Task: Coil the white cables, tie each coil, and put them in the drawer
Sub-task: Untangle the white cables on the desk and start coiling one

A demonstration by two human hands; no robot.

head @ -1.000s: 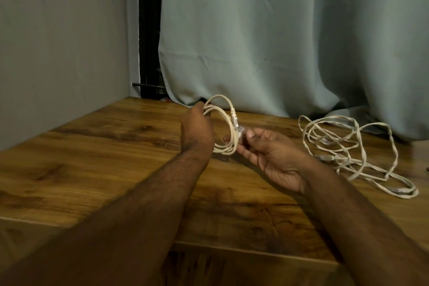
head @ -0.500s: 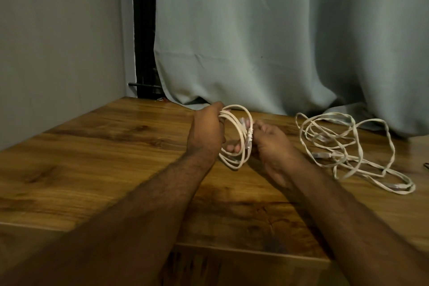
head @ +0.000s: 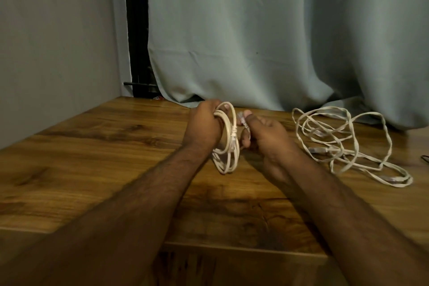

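My left hand [head: 204, 125] grips a small upright coil of white cable [head: 228, 146] just above the wooden table [head: 92, 158]. Close on its right, my right hand [head: 264, 134] pinches the cable's loose end with its clear plug [head: 242, 121] between thumb and fingers. A second white cable [head: 343, 144] lies in a loose tangle on the table to the right, untouched, its plugs showing among the loops. No drawer is in view.
A pale green curtain [head: 278, 42] hangs along the back and its hem rests on the table's far edge. A grey wall [head: 58, 42] bounds the left side. The table's front edge runs below my forearms. A dark thin cord [head: 424, 159] shows at the far right.
The coil has turned more upright and hangs lower in my left hand. My right hand has drawn the plug end out to the coil's right side, with its back turned towards me.
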